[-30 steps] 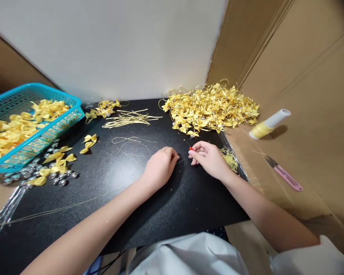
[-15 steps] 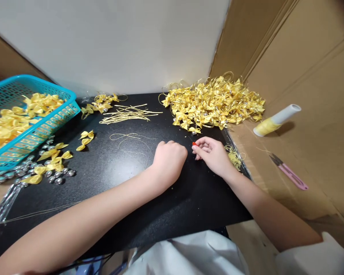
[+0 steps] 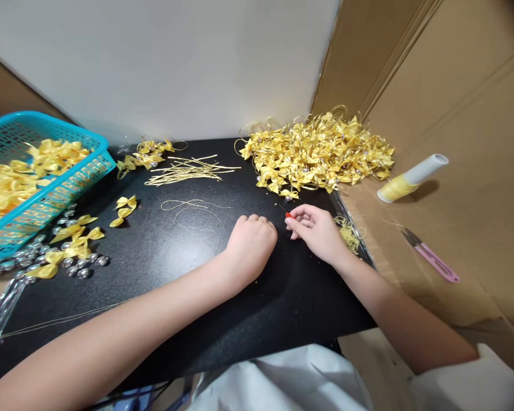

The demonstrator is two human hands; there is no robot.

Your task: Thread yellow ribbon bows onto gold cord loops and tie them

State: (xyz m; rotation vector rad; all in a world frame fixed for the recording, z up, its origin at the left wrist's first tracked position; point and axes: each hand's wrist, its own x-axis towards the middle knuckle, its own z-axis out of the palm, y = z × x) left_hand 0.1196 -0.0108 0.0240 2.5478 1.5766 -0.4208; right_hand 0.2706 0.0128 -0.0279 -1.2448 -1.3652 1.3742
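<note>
My left hand [image 3: 252,246] is closed in a fist above the black tabletop [image 3: 291,297], its fingertips turned away and whatever they hold hidden. Just to its right, my right hand [image 3: 312,228] pinches a small red piece [image 3: 288,216] between thumb and finger; its exact kind is too small to tell. A thin yellow thread [image 3: 197,206] lies in loose loops left of the fist. Beyond my right hand a large heap of yellow ribbon bows [image 3: 317,151] with silver bells and gold loops is piled up.
A turquoise basket [image 3: 51,197] of yellow bows stands at left, with silver bells [image 3: 83,273] and loose bows [image 3: 124,208] beside it. Gold cords [image 3: 192,171] lie at the back. Thread scraps [image 3: 349,235], a thread spool [image 3: 406,181] and pink thread snips [image 3: 434,261] are at right.
The whole view has shifted very slightly, with things sitting a little further left. Both hands keep the same pose, and the red piece stays in the right-hand pinch.
</note>
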